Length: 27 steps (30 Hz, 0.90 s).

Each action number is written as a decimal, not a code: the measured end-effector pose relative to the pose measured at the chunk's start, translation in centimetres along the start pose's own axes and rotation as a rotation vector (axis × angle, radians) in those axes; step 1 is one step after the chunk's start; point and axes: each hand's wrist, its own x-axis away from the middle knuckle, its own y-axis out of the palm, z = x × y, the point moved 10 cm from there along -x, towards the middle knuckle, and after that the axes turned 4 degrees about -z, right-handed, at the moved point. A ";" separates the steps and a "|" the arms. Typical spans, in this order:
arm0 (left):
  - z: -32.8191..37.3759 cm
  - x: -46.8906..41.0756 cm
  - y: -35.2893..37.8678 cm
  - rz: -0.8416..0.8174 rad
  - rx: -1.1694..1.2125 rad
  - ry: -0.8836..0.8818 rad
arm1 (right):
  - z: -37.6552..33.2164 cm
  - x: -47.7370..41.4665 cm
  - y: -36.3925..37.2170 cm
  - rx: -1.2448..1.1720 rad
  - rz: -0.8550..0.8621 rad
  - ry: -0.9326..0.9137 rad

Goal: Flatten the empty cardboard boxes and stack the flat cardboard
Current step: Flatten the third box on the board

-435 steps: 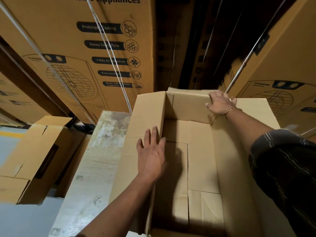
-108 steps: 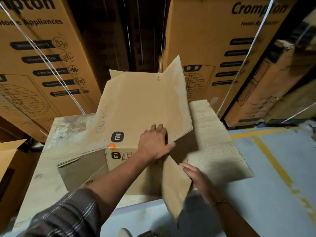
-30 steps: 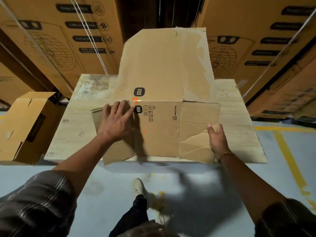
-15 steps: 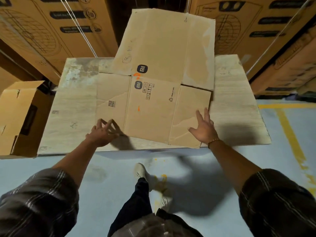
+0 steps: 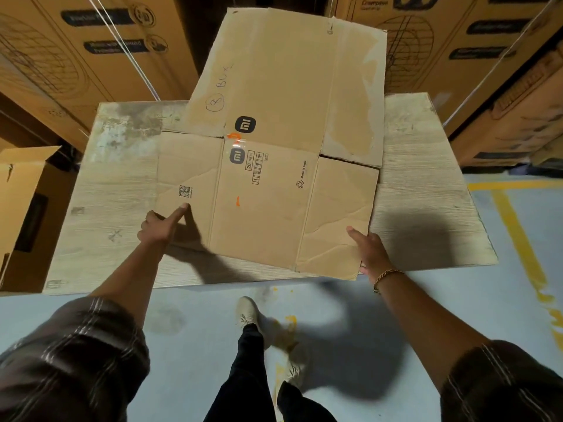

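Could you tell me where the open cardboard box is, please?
Head view, far left: the open brown cardboard box stands beside the left edge of the pale wood-grain platform.

Grey floor point(image 5: 198, 360), yellow lines point(image 5: 516, 233). Big printed boxes point(image 5: 91, 56) stand behind. Dim light, dark shadows.

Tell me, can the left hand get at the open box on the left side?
Probably yes. The left hand rests on the flat cardboard, and only pale board lies between it and the open box.
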 end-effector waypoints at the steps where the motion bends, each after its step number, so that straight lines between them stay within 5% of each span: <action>1: -0.3 -0.5 -0.3 -0.015 0.006 -0.013 | 0.3 -0.5 0.3 -0.045 -0.042 0.045; 6: 0.3 0.1 -1.4 -0.150 0.313 -0.022 | 1.9 -2.6 1.5 -0.245 -0.124 0.144; 11: 1.1 4.9 -5.1 0.194 0.353 0.004 | 0.5 0.4 0.5 -0.242 0.162 0.112; 19: -1.6 13.0 -6.3 0.328 0.519 0.042 | -3.1 5.0 -4.0 -0.040 0.336 -0.101; 22: -6.7 14.9 -4.5 0.235 0.549 -0.032 | -2.9 5.9 -4.7 0.037 0.225 -0.151; 27: -14.0 14.2 1.0 -0.259 0.419 -0.202 | 0.9 5.2 -3.2 0.168 -0.118 0.029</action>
